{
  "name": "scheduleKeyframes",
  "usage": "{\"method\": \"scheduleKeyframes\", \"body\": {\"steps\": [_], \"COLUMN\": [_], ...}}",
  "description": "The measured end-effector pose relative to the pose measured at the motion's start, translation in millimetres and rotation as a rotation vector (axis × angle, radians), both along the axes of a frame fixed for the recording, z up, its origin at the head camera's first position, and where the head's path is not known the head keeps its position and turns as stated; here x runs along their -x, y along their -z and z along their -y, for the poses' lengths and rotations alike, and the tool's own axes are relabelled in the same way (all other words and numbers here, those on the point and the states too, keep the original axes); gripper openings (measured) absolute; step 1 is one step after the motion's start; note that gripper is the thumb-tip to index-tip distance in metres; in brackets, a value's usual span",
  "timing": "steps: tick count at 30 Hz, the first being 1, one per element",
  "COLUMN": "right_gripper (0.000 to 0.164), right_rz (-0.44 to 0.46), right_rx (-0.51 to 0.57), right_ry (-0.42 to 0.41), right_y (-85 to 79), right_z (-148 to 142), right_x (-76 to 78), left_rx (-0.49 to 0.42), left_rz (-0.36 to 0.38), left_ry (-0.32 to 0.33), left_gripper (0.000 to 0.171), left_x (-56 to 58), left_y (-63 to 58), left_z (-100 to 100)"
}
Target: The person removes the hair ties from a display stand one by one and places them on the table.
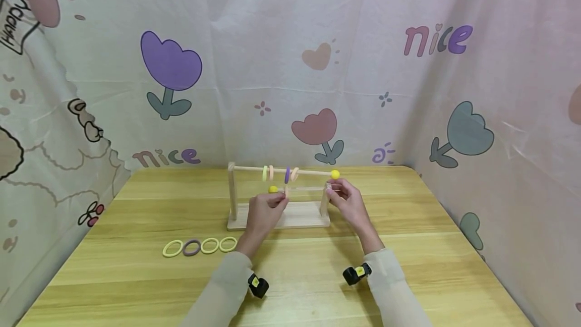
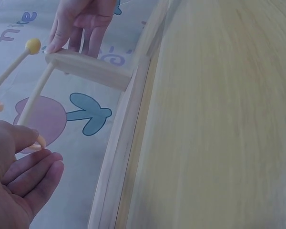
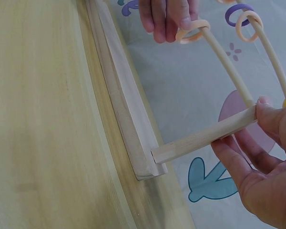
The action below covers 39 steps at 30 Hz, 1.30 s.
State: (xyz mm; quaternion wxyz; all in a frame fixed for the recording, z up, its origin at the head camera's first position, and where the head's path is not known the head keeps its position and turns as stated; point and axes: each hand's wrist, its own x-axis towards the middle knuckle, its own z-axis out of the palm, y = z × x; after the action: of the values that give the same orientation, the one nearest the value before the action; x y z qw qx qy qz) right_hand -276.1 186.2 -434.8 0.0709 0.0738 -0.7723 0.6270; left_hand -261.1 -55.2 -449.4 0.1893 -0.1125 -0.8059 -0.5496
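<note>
Fingers of the left hand [image 1: 265, 212] pinch a round peach ring [image 1: 286, 192], likely light, stiff, best rim-held; the right hand [image 1: 351, 204] grips a pale wooden post [image 3: 200, 135].

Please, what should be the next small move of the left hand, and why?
Probably the left hand should slide the peach ring a little toward the short post: it seems to be on the lower rod, near the yellow ball, with bare rod up to the post, which the right hand holds.
</note>
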Motion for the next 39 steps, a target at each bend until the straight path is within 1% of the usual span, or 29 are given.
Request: {"method": "scheduleKeyframes", "body": {"steps": [4,9,16,24,32,39], "right_gripper": [0.029,0.030,0.030,0.029,0.030,0.029], "right_rz": [0.004,0.014,0.018,0.003,-0.011,0.005], "right_rx": [0.000,0.002,-0.006,-0.001,-0.003,0.004], "right_ry": [0.000,-0.001,-0.001,-0.003,-0.004,-0.009], "right_y": [0.2,-1.1,-0.8,-0.6,-1.4,-1.1], "right_z": [0,0,0,0,-1,0], "right_x": [-0.6,-1.7,-0.8,-1.4,-1.8,-1.4], "left_rx": [0.008,0.013,0.022,0.035,0.051,0.054], "left_rz": [-0.009,0.014,-0.002,0.011,0.003,-0.014], "left_ry": [-0.001,0.006,0.006,0.006,0.006,0.001], "left_gripper": [0.011,0.011,0.011,0.010,0.009,0.010], "left_x": [-0.4,-1.6,-2.4,-3.5,-3.4,-5.3], "left_y": [1.4,1.5,1.5,1.0,0.5,-1.7], "left_z": [3,6,7,9,12,13]}}
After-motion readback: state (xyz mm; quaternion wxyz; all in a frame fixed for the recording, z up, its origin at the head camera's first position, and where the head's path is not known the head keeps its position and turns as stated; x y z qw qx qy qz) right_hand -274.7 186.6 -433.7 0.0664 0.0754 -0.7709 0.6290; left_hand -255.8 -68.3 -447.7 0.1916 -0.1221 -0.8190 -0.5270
